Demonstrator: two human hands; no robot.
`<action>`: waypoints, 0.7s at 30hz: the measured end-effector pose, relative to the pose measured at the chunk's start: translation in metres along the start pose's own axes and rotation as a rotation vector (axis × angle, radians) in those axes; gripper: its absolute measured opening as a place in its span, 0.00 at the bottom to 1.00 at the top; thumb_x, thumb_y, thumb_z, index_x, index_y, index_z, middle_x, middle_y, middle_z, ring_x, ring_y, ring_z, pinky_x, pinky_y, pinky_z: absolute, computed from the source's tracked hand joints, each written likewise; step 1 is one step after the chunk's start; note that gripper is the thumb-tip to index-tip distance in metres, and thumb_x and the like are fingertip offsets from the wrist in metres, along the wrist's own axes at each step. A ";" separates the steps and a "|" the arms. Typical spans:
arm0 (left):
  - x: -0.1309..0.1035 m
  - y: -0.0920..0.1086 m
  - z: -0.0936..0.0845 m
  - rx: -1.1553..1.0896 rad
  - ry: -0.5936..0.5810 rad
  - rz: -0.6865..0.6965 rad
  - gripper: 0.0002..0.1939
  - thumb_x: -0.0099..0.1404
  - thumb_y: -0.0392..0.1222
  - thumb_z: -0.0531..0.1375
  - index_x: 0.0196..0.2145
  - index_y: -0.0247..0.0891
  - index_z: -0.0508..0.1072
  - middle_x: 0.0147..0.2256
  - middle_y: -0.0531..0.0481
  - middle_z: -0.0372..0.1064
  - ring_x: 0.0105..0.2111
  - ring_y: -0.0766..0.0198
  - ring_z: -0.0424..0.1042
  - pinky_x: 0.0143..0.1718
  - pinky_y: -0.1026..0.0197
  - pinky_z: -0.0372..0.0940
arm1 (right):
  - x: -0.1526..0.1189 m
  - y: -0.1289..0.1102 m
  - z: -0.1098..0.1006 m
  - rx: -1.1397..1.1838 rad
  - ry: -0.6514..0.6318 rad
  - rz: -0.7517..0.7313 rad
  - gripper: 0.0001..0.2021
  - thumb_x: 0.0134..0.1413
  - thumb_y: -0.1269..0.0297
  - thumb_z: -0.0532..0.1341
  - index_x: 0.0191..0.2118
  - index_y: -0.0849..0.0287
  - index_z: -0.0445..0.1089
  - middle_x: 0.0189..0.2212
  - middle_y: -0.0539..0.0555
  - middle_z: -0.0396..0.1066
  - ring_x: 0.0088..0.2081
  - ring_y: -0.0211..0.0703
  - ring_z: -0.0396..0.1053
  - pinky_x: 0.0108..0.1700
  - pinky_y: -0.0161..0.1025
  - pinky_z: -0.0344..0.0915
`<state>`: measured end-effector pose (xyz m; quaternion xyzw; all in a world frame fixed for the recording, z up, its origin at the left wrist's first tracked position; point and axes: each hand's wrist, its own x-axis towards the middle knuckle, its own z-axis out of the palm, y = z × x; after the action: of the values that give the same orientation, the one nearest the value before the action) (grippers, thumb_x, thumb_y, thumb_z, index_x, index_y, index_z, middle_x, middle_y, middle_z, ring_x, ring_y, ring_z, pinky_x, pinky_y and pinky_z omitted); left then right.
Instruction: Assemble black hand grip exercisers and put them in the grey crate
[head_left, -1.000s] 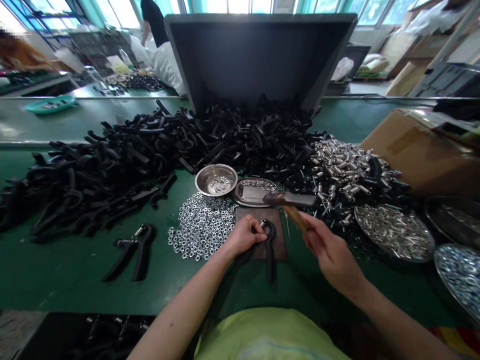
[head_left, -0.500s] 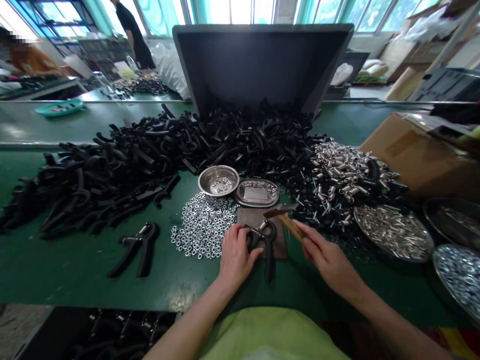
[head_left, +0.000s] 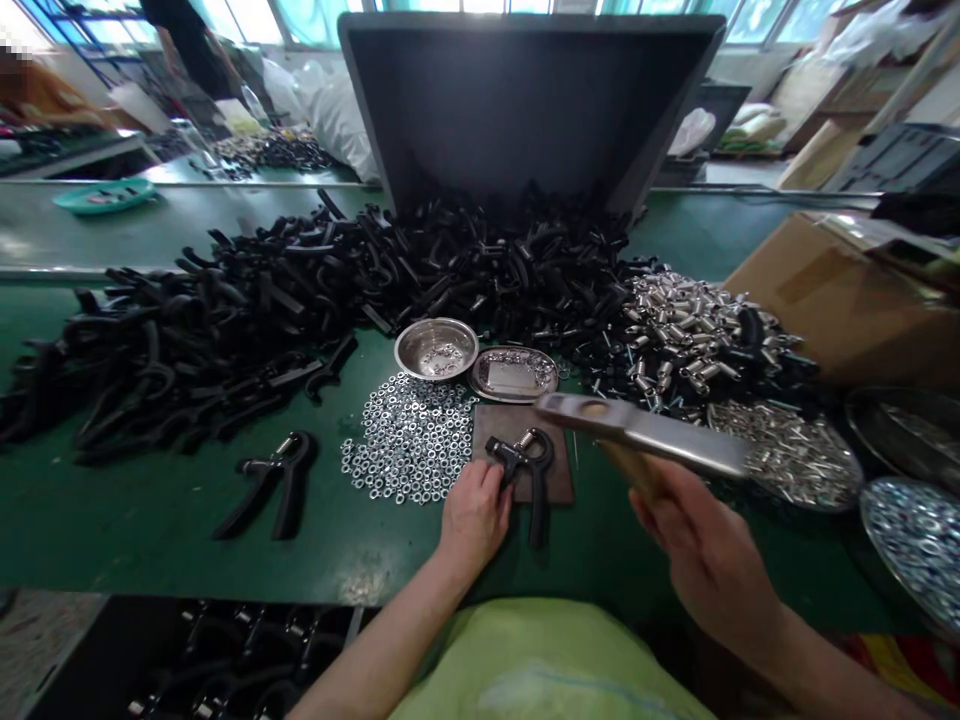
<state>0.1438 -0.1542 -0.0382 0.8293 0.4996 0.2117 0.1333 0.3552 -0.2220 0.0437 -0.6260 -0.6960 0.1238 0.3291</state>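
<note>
My left hand [head_left: 476, 510] is closed on one handle of a black hand grip exerciser [head_left: 537, 490]. Its metal spring and rounded top lie over a flat brown plate [head_left: 561, 482] on the table. My right hand [head_left: 705, 550] is wrapped around the wooden handle of a hammer [head_left: 686, 437], raised above the table to the right of the plate. A second hand grip exerciser [head_left: 289, 485] lies apart at the left. Beside my left hand spreads a heap of small shiny nuts [head_left: 416, 440].
Behind are a metal bowl [head_left: 409, 362], an oval tray [head_left: 514, 394] and piled black handles [head_left: 285, 290] before a grey bin [head_left: 517, 110]. At right sit springs [head_left: 686, 320], a dish of metal pins [head_left: 795, 460], a bowl of nuts [head_left: 919, 540] and a cardboard box [head_left: 825, 290]. People stand far left.
The hammer has risen toward the camera and swung right, with my right hand. My left hand has drawn slightly down the exerciser's handle, its thumb now tucked in.
</note>
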 end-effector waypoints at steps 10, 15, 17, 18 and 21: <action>0.001 0.000 0.000 0.008 -0.024 0.003 0.04 0.63 0.35 0.53 0.36 0.38 0.66 0.36 0.44 0.65 0.38 0.56 0.64 0.39 0.56 0.63 | 0.009 0.002 0.010 -0.037 -0.155 -0.001 0.22 0.62 0.66 0.46 0.60 0.55 0.56 0.49 0.56 0.72 0.46 0.45 0.72 0.46 0.43 0.71; 0.002 0.001 -0.002 0.012 -0.044 -0.006 0.04 0.62 0.34 0.53 0.35 0.39 0.66 0.35 0.45 0.65 0.37 0.57 0.65 0.38 0.56 0.63 | -0.005 0.020 0.020 -0.128 -0.277 0.031 0.21 0.61 0.66 0.47 0.58 0.55 0.61 0.44 0.56 0.74 0.37 0.48 0.76 0.37 0.45 0.74; 0.004 0.000 -0.002 0.012 -0.061 -0.011 0.03 0.62 0.35 0.53 0.35 0.38 0.65 0.35 0.45 0.65 0.37 0.57 0.65 0.38 0.55 0.64 | -0.015 0.034 0.023 -0.157 -0.300 0.087 0.21 0.61 0.65 0.48 0.59 0.53 0.60 0.47 0.54 0.73 0.39 0.48 0.75 0.39 0.47 0.73; 0.005 -0.001 -0.003 0.007 -0.067 -0.013 0.03 0.61 0.35 0.54 0.35 0.38 0.65 0.35 0.45 0.65 0.37 0.56 0.65 0.39 0.55 0.64 | -0.021 0.041 0.023 -0.162 -0.274 0.106 0.21 0.62 0.65 0.47 0.59 0.53 0.60 0.48 0.54 0.72 0.41 0.48 0.75 0.41 0.47 0.73; 0.008 -0.005 -0.008 -0.035 -0.073 -0.012 0.03 0.61 0.36 0.54 0.35 0.38 0.64 0.35 0.45 0.65 0.37 0.56 0.65 0.39 0.55 0.64 | -0.042 0.060 0.013 -0.201 -0.167 0.141 0.20 0.61 0.62 0.48 0.58 0.53 0.61 0.50 0.53 0.70 0.43 0.48 0.74 0.42 0.45 0.73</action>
<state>0.1390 -0.1446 -0.0315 0.8310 0.4956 0.1891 0.1674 0.3945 -0.2476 -0.0138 -0.6909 -0.6840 0.1277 0.1963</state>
